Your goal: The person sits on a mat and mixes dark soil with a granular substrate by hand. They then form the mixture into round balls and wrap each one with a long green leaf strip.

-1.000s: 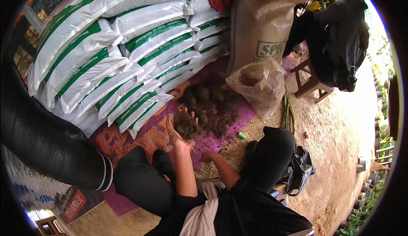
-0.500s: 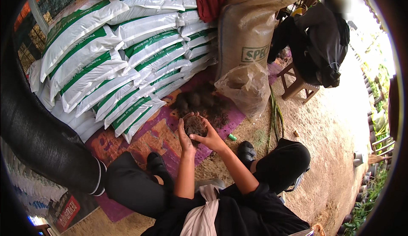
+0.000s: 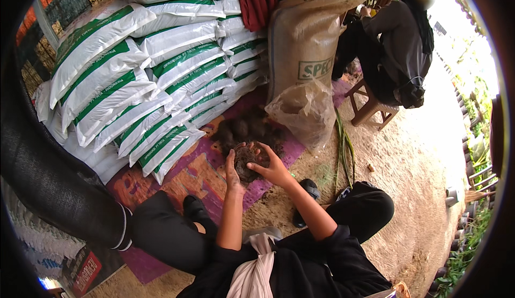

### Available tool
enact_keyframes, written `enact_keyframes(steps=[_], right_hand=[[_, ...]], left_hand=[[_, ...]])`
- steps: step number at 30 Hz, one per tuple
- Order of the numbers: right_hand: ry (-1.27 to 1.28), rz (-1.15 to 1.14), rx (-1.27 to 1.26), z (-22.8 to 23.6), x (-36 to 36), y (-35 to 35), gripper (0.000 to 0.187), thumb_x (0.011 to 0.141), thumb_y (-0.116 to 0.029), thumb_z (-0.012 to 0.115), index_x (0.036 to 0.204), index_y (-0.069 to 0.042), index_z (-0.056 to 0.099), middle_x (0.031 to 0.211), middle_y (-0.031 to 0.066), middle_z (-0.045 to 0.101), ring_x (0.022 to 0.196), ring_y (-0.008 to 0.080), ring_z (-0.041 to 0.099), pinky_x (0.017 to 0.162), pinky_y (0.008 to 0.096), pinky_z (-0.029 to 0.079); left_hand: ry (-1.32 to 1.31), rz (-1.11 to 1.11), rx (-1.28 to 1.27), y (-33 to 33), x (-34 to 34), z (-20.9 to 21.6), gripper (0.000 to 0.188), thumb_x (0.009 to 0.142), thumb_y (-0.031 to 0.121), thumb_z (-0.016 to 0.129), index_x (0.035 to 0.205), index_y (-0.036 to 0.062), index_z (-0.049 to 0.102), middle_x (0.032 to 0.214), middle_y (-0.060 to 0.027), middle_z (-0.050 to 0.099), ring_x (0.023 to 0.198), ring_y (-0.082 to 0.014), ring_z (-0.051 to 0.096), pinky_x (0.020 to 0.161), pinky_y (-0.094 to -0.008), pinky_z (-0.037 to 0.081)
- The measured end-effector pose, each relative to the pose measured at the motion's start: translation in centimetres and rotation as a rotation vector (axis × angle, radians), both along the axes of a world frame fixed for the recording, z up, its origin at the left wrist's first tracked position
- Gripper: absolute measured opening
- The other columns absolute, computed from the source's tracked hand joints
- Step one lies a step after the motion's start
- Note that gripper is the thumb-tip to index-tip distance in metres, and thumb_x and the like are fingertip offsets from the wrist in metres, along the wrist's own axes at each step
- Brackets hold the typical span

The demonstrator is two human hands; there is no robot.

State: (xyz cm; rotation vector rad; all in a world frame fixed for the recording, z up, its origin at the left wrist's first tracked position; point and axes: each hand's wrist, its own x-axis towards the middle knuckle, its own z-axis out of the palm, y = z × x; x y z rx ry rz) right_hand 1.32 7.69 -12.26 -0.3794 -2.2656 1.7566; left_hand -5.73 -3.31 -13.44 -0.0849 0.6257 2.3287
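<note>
A: Taking the clock from the dark soil-like clump (image 3: 244, 159), you have it between your palms, over the purple patterned mat (image 3: 256, 195).

B: Your left hand (image 3: 233, 175) cups it from nine o'clock, fingers curved around its far side. Your right hand (image 3: 276, 172) grips it from three o'clock, thumb pressed across its near face.

A: Can you see every fingertip?

B: You can't; some are hidden behind the clump. At your twelve o'clock, just beyond it, dark rounded lumps (image 3: 241, 129) lie in loose crumbs on the mat.

A: Toward one o'clock you have the tall tan woven sack (image 3: 295, 43), with a clear plastic bag (image 3: 310, 113) against its front.

B: At ten o'clock you face stacked white-and-green sacks (image 3: 120, 91). Out at two, a co-worker (image 3: 399, 46) sits on a brown stool (image 3: 370, 107).

A: Your black sandals sit at eight, the left one (image 3: 196, 210), and four o'clock, the right one (image 3: 309, 189).
</note>
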Motion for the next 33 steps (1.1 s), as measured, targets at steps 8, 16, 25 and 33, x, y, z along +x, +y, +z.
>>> enact_keyframes(steps=[8,16,25,33], right_hand=[[-0.034,0.008,-0.235,-1.9,1.5,0.4,0.069,0.077,-0.026,0.071,0.131,-0.004,0.034,0.113,0.0097,0.051,0.1,0.018,0.051,0.086,0.0313,0.042],[0.061,-0.01,-0.33,-0.6,0.7,0.9,0.071,0.079,-0.026,0.069,0.133,-0.003,0.029,0.122,0.0175,0.047,0.108,0.0229,0.05,0.087,0.0347,0.044],[0.086,-0.006,-0.255,0.4,1.2,0.6,0.072,0.077,-0.023,0.071,0.134,-0.005,0.031,0.121,0.0113,0.047,0.113,0.0214,0.046,0.093,0.0357,0.038],[0.13,0.069,0.119,1.0,1.3,0.3,0.093,0.062,-0.027,0.08,0.136,-0.007,0.029,0.133,0.0168,0.032,0.125,0.0313,0.033,0.102,0.0388,0.031]], left_hand=[[-0.128,-0.046,-0.008,0.4,0.8,-2.7,0.042,0.087,0.039,0.049,0.118,0.0104,0.048,0.113,-0.0105,0.056,0.099,-0.0277,0.055,0.088,-0.0446,0.045],[0.146,-0.001,0.073,-0.6,-1.0,-1.5,0.056,0.083,0.002,0.043,0.136,0.0057,0.025,0.131,-0.0161,0.04,0.118,-0.0305,0.044,0.097,-0.0421,0.041],[0.187,-0.053,0.111,0.3,-0.2,-1.3,0.059,0.08,0.0,0.041,0.137,0.0045,0.024,0.135,-0.0167,0.036,0.12,-0.032,0.043,0.097,-0.0443,0.04],[-0.078,0.03,0.134,0.9,0.2,-1.0,0.047,0.088,0.034,0.045,0.129,0.0128,0.04,0.128,-0.0095,0.046,0.115,-0.0288,0.047,0.095,-0.0453,0.04]])
